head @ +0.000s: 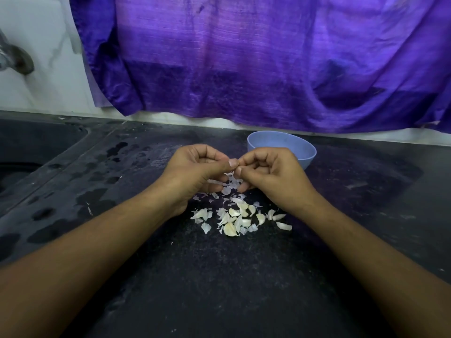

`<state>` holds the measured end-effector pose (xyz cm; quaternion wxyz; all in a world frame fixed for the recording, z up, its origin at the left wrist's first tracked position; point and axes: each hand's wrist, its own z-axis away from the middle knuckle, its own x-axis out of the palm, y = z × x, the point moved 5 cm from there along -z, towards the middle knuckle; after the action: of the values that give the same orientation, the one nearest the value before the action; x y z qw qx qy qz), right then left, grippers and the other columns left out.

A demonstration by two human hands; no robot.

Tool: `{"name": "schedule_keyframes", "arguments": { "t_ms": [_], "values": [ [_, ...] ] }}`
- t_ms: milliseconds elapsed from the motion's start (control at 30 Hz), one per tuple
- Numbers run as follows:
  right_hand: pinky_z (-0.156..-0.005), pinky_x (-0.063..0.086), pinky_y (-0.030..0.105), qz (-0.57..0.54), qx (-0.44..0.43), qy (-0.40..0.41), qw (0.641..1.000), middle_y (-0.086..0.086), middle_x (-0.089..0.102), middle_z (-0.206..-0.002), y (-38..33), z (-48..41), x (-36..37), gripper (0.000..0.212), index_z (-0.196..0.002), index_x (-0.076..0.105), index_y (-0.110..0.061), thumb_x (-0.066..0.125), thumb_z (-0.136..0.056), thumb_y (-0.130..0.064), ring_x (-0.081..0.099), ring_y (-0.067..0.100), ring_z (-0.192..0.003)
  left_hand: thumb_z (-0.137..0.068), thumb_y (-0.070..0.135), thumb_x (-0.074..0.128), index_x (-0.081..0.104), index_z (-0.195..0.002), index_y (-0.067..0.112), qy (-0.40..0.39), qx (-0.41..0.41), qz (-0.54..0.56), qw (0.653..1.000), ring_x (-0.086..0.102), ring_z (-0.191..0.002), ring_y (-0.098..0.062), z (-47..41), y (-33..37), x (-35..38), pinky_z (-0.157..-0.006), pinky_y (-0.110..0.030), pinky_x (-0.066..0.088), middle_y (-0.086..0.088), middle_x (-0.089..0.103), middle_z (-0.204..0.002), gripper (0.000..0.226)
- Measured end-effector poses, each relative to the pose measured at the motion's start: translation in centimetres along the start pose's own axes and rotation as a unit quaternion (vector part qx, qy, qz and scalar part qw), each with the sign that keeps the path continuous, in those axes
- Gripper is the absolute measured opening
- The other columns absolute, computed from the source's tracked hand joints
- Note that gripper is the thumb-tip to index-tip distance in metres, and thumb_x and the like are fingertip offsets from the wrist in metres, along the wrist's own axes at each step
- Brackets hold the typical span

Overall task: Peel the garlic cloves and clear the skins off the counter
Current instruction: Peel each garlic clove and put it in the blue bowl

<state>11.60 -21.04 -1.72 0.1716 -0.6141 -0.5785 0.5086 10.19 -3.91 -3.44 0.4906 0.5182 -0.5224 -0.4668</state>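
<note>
left grip (195,169) and right grip (271,172), fingers curled, pinch one small garlic piece (230,175) between their thumbs; it is mostly hidden, thin skin hanging under it. below them on the dark table (219,276) lie loose skins (226,190) and, nearer the person, a heap of garlic cloves (234,219). a blue bowl (305,154) stands just behind the right grip. purple cloth (244,57) hangs behind; a sink (29,147) lies far left.

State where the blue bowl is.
In the head view, the blue bowl stands on the dark counter, right of centre, just behind the right hand, below the purple cloth.
</note>
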Motion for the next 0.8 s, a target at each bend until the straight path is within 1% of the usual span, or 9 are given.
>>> {"name": "schedule_keyframes", "arguments": {
  "t_ms": [67,200,300,367,433,533,600,633,800],
  "values": [
    [-0.071,0.061,0.051,0.02,-0.013,0.006,1.0,0.009,0.077,-0.08,-0.2,0.2,0.0,0.003,-0.095,0.074,-0.007,0.073,-0.093,-0.007,0.077,0.022,-0.069,-0.078,0.018,0.086,0.072,-0.099,0.0,0.003,0.004,0.0,1.0,0.07,-0.071,-0.014,0.0,0.0,0.0,-0.062,-0.027,0.06,-0.014,0.078,-0.09,0.031],
    [-0.069,0.062,0.053,0.031,-0.026,0.019,0.999,0.008,0.076,-0.077,-0.5,0.3,0.1,0.003,-0.091,0.073,-0.006,0.072,-0.091,-0.004,0.077,0.02,-0.069,-0.076,0.019,0.086,0.073,-0.092,0.004,-0.006,0.004,0.013,1.0,0.07,-0.068,-0.011,0.3,0.2,0.2,-0.062,-0.025,0.061,-0.007,0.077,-0.081,0.025],
    [-0.071,0.061,0.054,0.012,-0.016,0.025,1.0,0.01,0.076,-0.075,-0.5,0.3,0.2,0.004,-0.088,0.072,-0.005,0.071,-0.089,-0.002,0.077,0.022,-0.069,-0.069,0.023,0.085,0.074,-0.091,0.004,-0.015,-0.002,0.026,1.0,0.07,-0.067,-0.01,0.3,0.3,0.3,-0.06,-0.022,0.06,-0.006,0.076,-0.079,0.031],
    [-0.071,0.06,0.053,-0.006,-0.006,0.025,1.0,0.012,0.075,-0.074,-0.4,0.2,0.2,0.002,-0.087,0.071,-0.004,0.071,-0.087,-0.002,0.077,0.023,-0.068,-0.066,0.024,0.085,0.075,-0.089,0.006,-0.021,-0.006,0.031,0.999,0.07,-0.066,-0.01,0.4,0.3,0.4,-0.06,-0.022,0.06,-0.006,0.076,-0.079,0.031],
    [-0.07,0.059,0.049,-0.028,0.004,0.022,0.999,0.013,0.075,-0.073,-0.3,0.0,0.3,0.002,-0.087,0.07,-0.002,0.069,-0.087,0.0,0.077,0.025,-0.067,-0.065,0.023,0.085,0.076,-0.089,0.006,-0.025,-0.013,0.04,0.999,0.07,-0.065,-0.009,0.4,0.3,0.5,-0.059,-0.021,0.06,-0.006,0.077,-0.079,0.031],
    [-0.065,0.058,0.037,-0.088,0.031,0.013,0.996,0.009,0.073,-0.07,-0.1,0.0,0.4,0.012,-0.086,0.068,0.001,0.061,-0.092,0.01,0.075,0.023,-0.062,-0.065,0.022,0.084,0.076,-0.09,0.006,-0.036,-0.029,0.053,0.998,0.069,-0.065,-0.009,0.3,0.4,0.5,-0.058,-0.02,0.06,-0.007,0.077,-0.081,0.03],
    [-0.06,0.059,0.027,-0.132,0.056,0.004,0.99,0.006,0.071,-0.067,-0.1,0.0,0.6,0.018,-0.086,0.067,-0.001,0.057,-0.093,0.012,0.073,0.02,-0.059,-0.065,0.022,0.084,0.077,-0.089,0.008,-0.045,-0.038,0.062,0.996,0.069,-0.065,-0.009,0.3,0.5,0.5,-0.059,-0.02,0.061,-0.008,0.077,-0.083,0.029],
    [-0.059,0.059,0.025,-0.148,0.067,0.001,0.987,0.006,0.071,-0.067,-0.2,0.1,0.7,0.019,-0.085,0.067,-0.002,0.056,-0.093,0.011,0.072,0.019,-0.058,-0.065,0.022,0.084,0.077,-0.09,0.008,-0.048,-0.04,0.065,0.996,0.069,-0.066,-0.009,0.3,0.6,0.5,-0.06,-0.02,0.061,-0.008,0.077,-0.084,0.029],
    [-0.058,0.059,0.024,-0.187,0.099,-0.003,0.977,0.005,0.069,-0.066,-0.1,0.2,1.2,0.021,-0.083,0.066,-0.004,0.053,-0.094,0.008,0.071,0.017,-0.056,-0.065,0.023,0.084,0.078,-0.09,0.009,-0.05,-0.044,0.072,0.995,0.069,-0.066,-0.009,0.3,0.7,0.5,-0.06,-0.02,0.06,-0.008,0.077,-0.082,0.029]
  ]
}}
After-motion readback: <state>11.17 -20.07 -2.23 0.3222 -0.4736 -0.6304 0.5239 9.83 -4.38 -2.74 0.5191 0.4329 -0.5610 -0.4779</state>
